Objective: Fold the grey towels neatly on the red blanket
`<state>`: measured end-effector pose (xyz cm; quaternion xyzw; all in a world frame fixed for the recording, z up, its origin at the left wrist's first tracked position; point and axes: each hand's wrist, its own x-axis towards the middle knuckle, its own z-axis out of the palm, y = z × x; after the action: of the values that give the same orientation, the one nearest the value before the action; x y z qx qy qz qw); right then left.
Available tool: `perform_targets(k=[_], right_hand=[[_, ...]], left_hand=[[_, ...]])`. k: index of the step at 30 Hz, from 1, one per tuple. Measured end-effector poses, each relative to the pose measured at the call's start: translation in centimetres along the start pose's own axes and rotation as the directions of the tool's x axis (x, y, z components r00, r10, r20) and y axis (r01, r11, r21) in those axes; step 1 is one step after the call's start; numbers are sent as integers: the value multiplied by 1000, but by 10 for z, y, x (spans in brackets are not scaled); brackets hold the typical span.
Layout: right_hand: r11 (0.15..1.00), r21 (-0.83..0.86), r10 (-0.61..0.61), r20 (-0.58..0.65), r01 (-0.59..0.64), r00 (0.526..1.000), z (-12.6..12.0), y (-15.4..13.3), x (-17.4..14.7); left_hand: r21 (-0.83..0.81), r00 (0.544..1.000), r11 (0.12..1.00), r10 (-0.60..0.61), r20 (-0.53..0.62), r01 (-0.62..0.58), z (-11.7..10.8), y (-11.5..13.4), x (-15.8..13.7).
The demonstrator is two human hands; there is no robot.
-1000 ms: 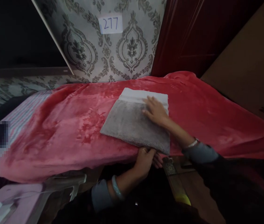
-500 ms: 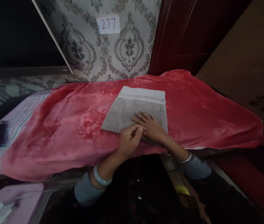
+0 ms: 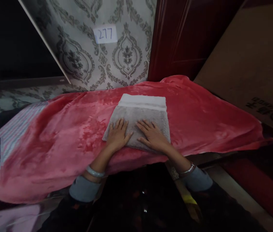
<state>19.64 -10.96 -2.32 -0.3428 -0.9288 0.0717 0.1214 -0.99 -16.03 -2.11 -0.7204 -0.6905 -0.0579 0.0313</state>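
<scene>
- Both hands have come to rest flat on the folded grey terry towel (image 3: 138, 120) since half a second ago, when the left hand (image 3: 117, 136) was curled above it.
- Left hand and right hand (image 3: 153, 138) press down, fingers spread, gripping nothing.
- Towel lies at the frame's centre on a red plush blanket (image 3: 206, 119).
- It looks soft, light and floppy; folded edges offer the best hold.
- Lower frame is dark; a paper label (image 3: 105, 33) on the wall at upper centre reads 277.
</scene>
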Motion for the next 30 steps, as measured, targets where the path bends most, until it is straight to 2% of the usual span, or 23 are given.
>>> perform_targets(k=[4, 6, 14, 22, 24, 27, 30], right_hand=[[992, -13, 125, -56, -126, 991, 5, -1, 0], [988, -28, 149, -48, -150, 988, 8, -1, 0], [990, -50, 132, -40, -134, 990, 8, -3, -1], [992, -45, 116, -41, -118, 992, 10, -7, -13], [995, -16, 97, -22, -97, 995, 6, -5, -14], [996, 50, 80, -19, -79, 997, -8, 1, -7], [986, 26, 167, -77, -166, 983, -20, 7, 8]], left_hand=[[-3, 1000, 1000, 11, -20, -11, -3, -2, -1], [-1, 1000, 1000, 12, -27, -12, -3, -2, -1], [19, 999, 999, -31, -15, 31, -4, 0, -1], [-53, 998, 999, 7, 67, -3, -12, -9, -2], [-83, 996, 996, 17, 89, -10, -20, -12, 4], [-101, 997, 994, 43, 56, -37, -34, -11, 24], [-120, 987, 982, 151, 48, -144, -41, -3, 52]])
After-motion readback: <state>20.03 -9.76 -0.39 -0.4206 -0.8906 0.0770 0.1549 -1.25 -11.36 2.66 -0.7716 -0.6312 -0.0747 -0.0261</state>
